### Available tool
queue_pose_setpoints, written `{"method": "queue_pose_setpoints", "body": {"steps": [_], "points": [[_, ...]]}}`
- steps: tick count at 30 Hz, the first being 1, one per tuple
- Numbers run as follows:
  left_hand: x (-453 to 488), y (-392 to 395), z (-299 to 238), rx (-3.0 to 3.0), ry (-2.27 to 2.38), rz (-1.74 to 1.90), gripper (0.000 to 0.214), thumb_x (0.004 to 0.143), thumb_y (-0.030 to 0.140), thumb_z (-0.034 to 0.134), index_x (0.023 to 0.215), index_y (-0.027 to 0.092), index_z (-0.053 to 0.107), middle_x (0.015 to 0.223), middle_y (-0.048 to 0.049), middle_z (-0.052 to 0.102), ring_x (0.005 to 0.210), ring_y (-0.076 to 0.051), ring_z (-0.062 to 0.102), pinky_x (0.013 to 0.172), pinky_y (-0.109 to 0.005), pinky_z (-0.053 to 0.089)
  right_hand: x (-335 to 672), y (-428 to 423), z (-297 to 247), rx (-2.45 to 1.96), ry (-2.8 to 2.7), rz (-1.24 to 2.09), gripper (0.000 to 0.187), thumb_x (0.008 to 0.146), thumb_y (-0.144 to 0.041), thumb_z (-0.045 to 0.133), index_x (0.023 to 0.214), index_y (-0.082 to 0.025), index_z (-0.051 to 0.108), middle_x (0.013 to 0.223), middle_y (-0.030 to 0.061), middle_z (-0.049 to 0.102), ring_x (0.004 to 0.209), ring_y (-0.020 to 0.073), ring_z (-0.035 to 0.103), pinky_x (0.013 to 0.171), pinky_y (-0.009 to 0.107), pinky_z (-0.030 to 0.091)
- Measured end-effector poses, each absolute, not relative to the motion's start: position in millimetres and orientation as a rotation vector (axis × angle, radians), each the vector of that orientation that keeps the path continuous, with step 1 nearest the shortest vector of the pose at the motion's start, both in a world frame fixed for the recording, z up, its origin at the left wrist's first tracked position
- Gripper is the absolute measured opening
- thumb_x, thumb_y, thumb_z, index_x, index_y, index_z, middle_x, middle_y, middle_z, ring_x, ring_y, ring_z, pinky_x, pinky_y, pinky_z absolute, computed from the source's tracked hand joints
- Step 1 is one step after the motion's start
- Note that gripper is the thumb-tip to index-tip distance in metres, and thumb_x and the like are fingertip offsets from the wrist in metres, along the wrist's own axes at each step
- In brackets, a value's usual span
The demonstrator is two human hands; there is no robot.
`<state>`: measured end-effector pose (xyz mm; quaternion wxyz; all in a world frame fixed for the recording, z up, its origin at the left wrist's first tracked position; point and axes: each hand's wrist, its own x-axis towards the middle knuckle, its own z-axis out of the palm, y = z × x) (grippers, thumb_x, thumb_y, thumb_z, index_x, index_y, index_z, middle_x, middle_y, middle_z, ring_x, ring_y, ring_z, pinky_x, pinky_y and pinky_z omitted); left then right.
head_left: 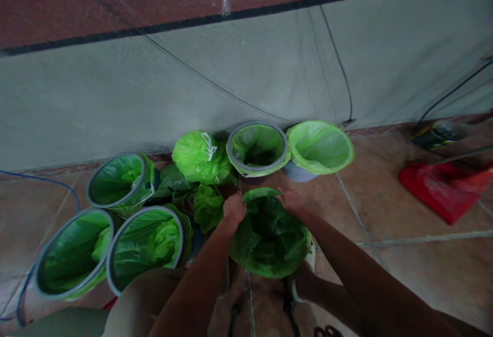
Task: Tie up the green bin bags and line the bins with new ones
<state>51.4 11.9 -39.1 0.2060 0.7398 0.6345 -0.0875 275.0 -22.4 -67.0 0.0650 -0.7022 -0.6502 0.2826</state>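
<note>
A green garbage bag (269, 262) hangs open-mouthed between my feet, its edge spread into a round opening; any bin under it is hidden. My left hand (234, 207) is closed on the far left part of the bag's edge. On the far right part, my right hand (289, 201) grips the same edge. Just beyond the hands stand a bin with a grey ring over its green liner (257, 146) and a grey bin with a light green liner (320, 148) folded over its rim.
A tied green bag (197, 157) sits by the wall. Ring-rimmed lined bins (115, 180) (75, 252) (146, 247) are grouped at left, with a crumpled green bag (208, 207) beside them. A red dustpan (439, 190) lies right. A blue cable (42, 176) crosses the left floor.
</note>
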Motion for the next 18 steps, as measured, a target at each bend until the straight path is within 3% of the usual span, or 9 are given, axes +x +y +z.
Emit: {"method": "queue_pose_setpoints", "body": {"steps": [4,9,13,15,18], "points": [[44,26,-16,1.998,1.788,0.063,0.067,0.075,0.036,0.073,0.135,0.017,0.051,0.131,-0.0148,0.062,0.121,-0.028,0.058,0.101,-0.037,0.045,274,-51,-67,-2.234,-1.625,0.878,0.031,0.093,-0.028,0.042,0.113,-0.019,0.064,0.105,0.0105,0.072,0.094,0.0231,0.067,0.080,0.031,0.048],[25,27,-7,1.690,1.990,0.413,0.052,0.087,0.040,0.058,0.130,0.011,0.056,0.128,-0.0166,0.064,0.119,-0.025,0.060,0.100,-0.033,0.046,255,-112,-78,-2.391,-1.125,0.718,0.038,0.093,-0.032,0.038,0.118,-0.013,0.059,0.103,0.0171,0.071,0.094,0.0294,0.067,0.079,0.037,0.051],[26,18,-19,1.660,2.010,0.427,0.046,0.096,0.035,0.043,0.129,0.006,0.057,0.126,-0.0190,0.065,0.120,-0.026,0.060,0.101,-0.035,0.046,242,-123,-71,-2.376,-0.972,0.490,0.059,0.091,-0.046,0.044,0.136,-0.008,0.046,0.125,0.0241,0.062,0.112,0.0345,0.060,0.090,0.043,0.049],[34,17,-24,1.691,1.999,0.386,0.045,0.098,0.033,0.039,0.128,0.007,0.059,0.126,-0.0184,0.065,0.119,-0.026,0.061,0.101,-0.035,0.046,244,-100,-59,-2.297,-1.067,0.374,0.054,0.095,-0.044,0.036,0.132,-0.008,0.051,0.129,0.0230,0.060,0.119,0.0328,0.056,0.099,0.042,0.044],[49,18,-26,1.831,1.972,0.318,0.039,0.099,0.031,0.037,0.121,0.012,0.064,0.121,-0.0151,0.068,0.114,-0.024,0.063,0.098,-0.034,0.046,251,-45,-43,-2.161,-1.373,0.517,0.044,0.100,-0.035,0.029,0.122,-0.014,0.061,0.122,0.0149,0.067,0.110,0.0252,0.062,0.097,0.035,0.044]]}}
